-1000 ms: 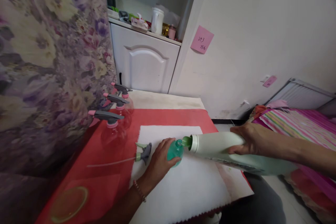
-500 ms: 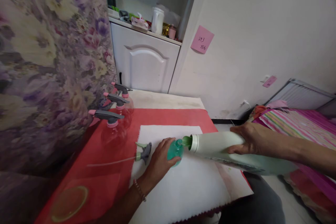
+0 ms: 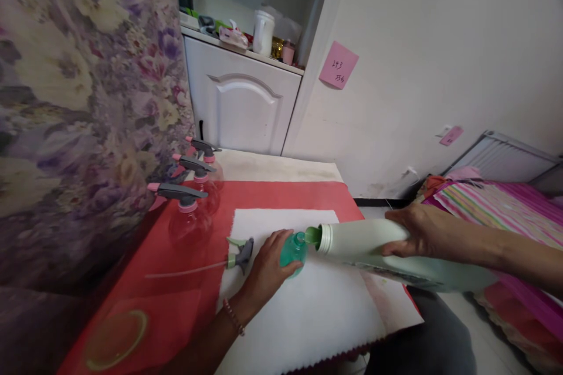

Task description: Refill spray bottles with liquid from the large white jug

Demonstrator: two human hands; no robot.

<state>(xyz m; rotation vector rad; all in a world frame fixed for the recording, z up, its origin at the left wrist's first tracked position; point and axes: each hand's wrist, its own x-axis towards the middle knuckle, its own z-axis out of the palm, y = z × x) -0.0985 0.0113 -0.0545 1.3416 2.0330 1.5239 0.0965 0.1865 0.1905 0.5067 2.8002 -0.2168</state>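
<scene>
My left hand is wrapped round a small green spray bottle without its top, over the white cloth. My right hand grips a large pale green jug, tilted nearly flat with its mouth at the bottle's neck. Green liquid shows at the jug's mouth, running toward the bottle's opening. Left of my left hand lies a grey and green spray head, its thin tube stretching leftward over the red table covering.
Pink spray bottles with grey trigger heads stand in a row at the left. A yellowish ring lies at the near left. Behind are a white cabinet and a wall; a floral curtain hangs left. A bed is at the right.
Both hands, the bottle and the tilted jug hold nearly the same positions. The view has shifted only very slightly.
</scene>
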